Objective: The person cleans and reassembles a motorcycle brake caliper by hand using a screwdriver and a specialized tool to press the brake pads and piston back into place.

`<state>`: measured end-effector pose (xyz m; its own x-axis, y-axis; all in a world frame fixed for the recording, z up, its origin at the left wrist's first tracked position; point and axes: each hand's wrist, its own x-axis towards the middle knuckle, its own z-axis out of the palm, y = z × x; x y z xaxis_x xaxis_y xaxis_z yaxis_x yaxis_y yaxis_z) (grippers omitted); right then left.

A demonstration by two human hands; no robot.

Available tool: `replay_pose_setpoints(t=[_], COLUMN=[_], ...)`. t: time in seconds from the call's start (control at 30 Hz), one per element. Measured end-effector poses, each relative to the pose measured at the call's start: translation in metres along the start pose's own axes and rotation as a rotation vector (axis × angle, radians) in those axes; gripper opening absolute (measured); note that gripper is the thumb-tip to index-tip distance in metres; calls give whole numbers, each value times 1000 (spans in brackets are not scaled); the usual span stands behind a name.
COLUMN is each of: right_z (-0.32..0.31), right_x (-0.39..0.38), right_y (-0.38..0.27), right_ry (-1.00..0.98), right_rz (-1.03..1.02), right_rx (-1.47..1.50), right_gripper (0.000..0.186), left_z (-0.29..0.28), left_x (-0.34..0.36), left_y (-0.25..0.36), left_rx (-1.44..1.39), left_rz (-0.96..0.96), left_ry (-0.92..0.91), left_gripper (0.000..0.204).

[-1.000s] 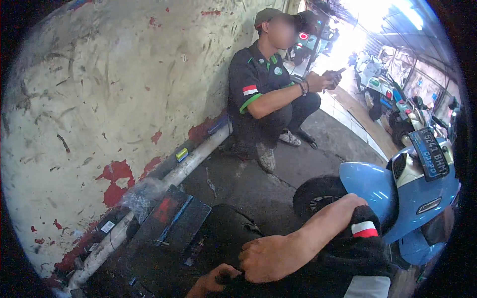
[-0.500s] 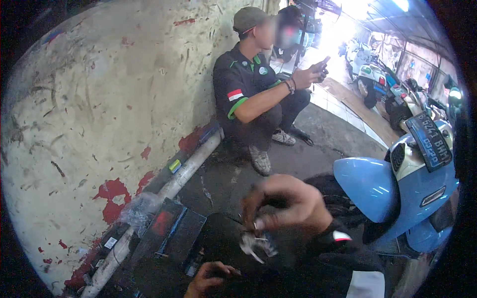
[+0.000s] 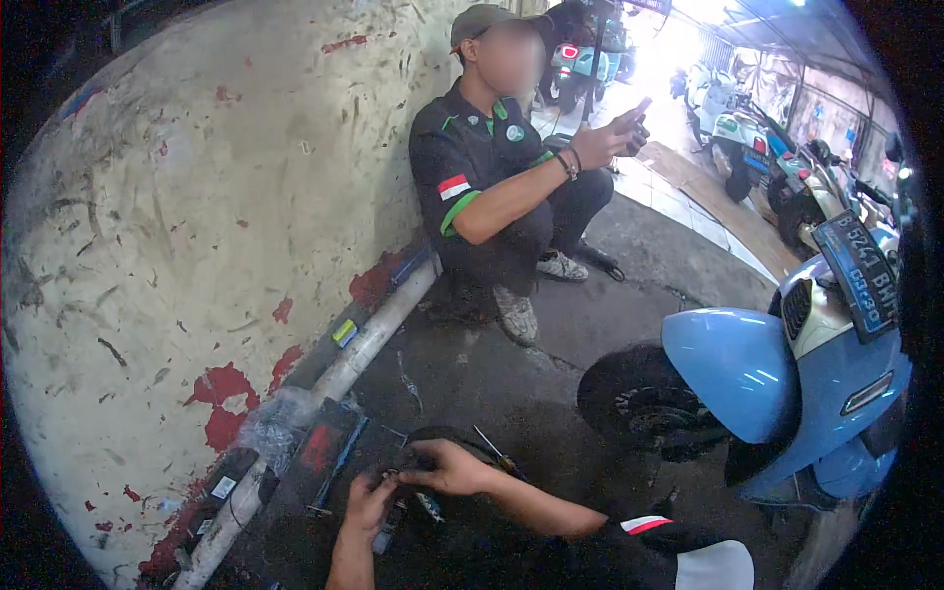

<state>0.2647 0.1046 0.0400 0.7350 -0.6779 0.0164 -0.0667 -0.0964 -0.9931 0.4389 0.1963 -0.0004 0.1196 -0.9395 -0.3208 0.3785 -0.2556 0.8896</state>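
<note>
My left hand [image 3: 370, 498] and my right hand [image 3: 445, 466] meet low in the view, fingertips pinched together around something small that I cannot make out. The fingers of both look dark and smudged. Just below my right hand shows a small silvery piece [image 3: 430, 506]; whether it is held or lies there I cannot tell. Beyond the right hand lies a thin screwdriver-like tool [image 3: 498, 450] with a yellowish handle end. Left of my hands stands a dark box [image 3: 329, 447] with a red patch and a blue edge.
A light blue scooter [image 3: 733, 369] with a black front wheel [image 3: 639, 398] stands at right. Against the stained wall [image 3: 197, 246] squats a person [image 3: 492, 177] holding a phone [image 3: 634, 116]. A pale pipe [image 3: 369, 339] runs along the wall's foot, with crumpled clear plastic [image 3: 278, 425] on it.
My right hand has come down and left from above the dark area to meet my left hand, which has risen slightly. The squatting person's head has turned toward me.
</note>
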Motion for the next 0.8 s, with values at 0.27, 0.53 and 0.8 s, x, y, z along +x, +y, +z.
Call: replay_pose_setpoints(t=[0.27, 0.53, 0.8], right_z=[-30, -27, -21], right_x=[-20, -27, -29], right_y=[6, 4, 35], right_ry=[81, 5, -19], right_rz=[131, 83, 84], right_rx=[-3, -80, -209], right_gripper=[30, 31, 36], left_z=[-5, 9, -1], left_x=[10, 1, 5], left_y=[0, 14, 7], left_rx=[-56, 450, 607], left_rz=[-154, 100, 236], left_ry=[-71, 213, 181], left_gripper=[17, 20, 12])
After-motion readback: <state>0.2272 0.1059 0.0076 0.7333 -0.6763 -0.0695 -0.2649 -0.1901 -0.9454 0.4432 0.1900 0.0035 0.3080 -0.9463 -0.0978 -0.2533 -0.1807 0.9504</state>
